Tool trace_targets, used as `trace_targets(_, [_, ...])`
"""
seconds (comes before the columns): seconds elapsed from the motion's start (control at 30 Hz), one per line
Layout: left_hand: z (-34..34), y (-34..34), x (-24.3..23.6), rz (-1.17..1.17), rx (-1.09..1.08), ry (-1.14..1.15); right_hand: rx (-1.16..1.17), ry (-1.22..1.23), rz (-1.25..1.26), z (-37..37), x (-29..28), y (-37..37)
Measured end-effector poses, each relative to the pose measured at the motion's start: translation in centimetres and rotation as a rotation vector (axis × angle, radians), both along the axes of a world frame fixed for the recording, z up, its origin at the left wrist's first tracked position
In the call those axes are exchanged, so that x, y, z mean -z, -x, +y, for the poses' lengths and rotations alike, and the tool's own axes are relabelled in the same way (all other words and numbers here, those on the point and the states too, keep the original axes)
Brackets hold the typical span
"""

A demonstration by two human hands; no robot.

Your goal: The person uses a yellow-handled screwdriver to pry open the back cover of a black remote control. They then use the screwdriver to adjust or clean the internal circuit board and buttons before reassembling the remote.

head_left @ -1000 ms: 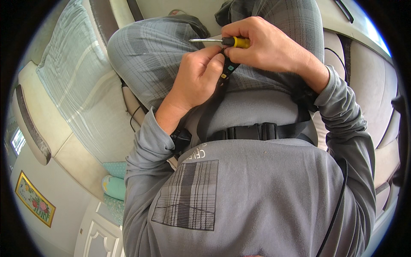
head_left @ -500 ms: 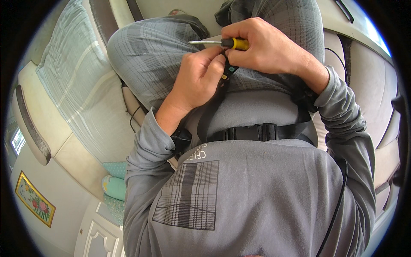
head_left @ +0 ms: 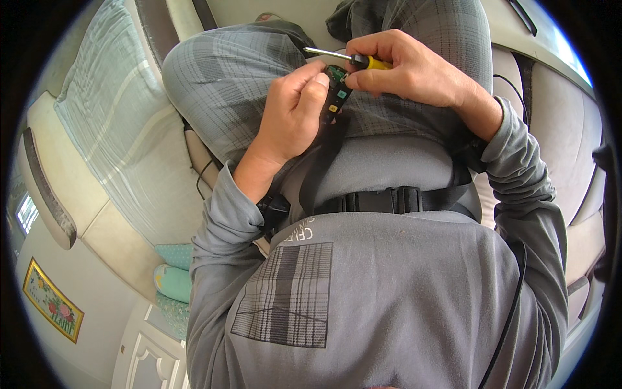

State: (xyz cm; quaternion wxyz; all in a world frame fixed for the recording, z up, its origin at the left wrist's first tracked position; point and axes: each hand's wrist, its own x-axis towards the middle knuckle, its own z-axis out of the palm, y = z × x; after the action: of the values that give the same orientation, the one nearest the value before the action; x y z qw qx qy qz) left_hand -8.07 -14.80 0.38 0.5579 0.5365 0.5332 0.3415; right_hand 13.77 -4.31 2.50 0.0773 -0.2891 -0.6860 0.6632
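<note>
My left hand [head_left: 293,111] is closed around a slim black remote control [head_left: 337,97] held above my lap. Coloured buttons show along the remote, and a green circuit board is bared at its far end. My left fingers and palm hide part of its body. In my right hand [head_left: 408,71] is a screwdriver [head_left: 358,61] with a yellow and black handle, its metal shaft pointing left beyond the remote's far end. The right thumb is close to the bared circuit board; whether it touches cannot be made out.
My crossed legs in plaid trousers [head_left: 227,78] lie under both hands. A black strap with a buckle [head_left: 395,200] crosses my waist. Light sofa cushions [head_left: 560,129] are on the right, a pale cover [head_left: 123,97] on the left. A dark slim object [head_left: 522,17] lies at upper right.
My right hand and the screwdriver have shifted slightly right, away from the left hand. The remote's far end and its green circuit board have come into sight.
</note>
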Motion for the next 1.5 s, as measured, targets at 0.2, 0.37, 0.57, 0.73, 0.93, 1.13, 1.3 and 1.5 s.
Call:
trace_targets(0.2, [0.1,0.1,-0.2,0.015,0.012,-0.020,-0.034,0.027,-0.049,0.2,-0.3,0.0])
trace_targets(0.37, [-0.1,-0.2,-0.5,0.037,-0.020,-0.030,-0.003,0.031,-0.037,-0.1,-0.5,0.0])
trace_targets(0.57, [0.1,0.0,-0.3,0.049,0.023,-0.027,0.006,0.046,-0.048,0.0,-0.4,-0.1])
trace_targets(0.73, [0.1,0.0,-0.3,0.069,0.034,-0.041,-0.020,0.036,-0.058,0.0,-0.2,-0.1])
trace_targets(0.93, [0.0,-0.1,-0.5,0.056,0.017,-0.029,-0.013,-0.144,-0.060,-0.2,0.0,0.0])
trace_targets(1.13, [0.1,-0.1,-0.4,0.036,0.024,-0.038,-0.009,-0.323,0.035,-0.5,0.1,0.3])
trace_targets(1.3, [0.2,0.0,-0.6,0.011,0.022,-0.013,-0.008,-0.071,0.020,-0.1,0.1,-0.1])
trace_targets(1.5, [0.2,-1.0,-1.0,-0.100,0.003,0.038,0.001,0.120,0.039,0.0,0.0,-0.1])
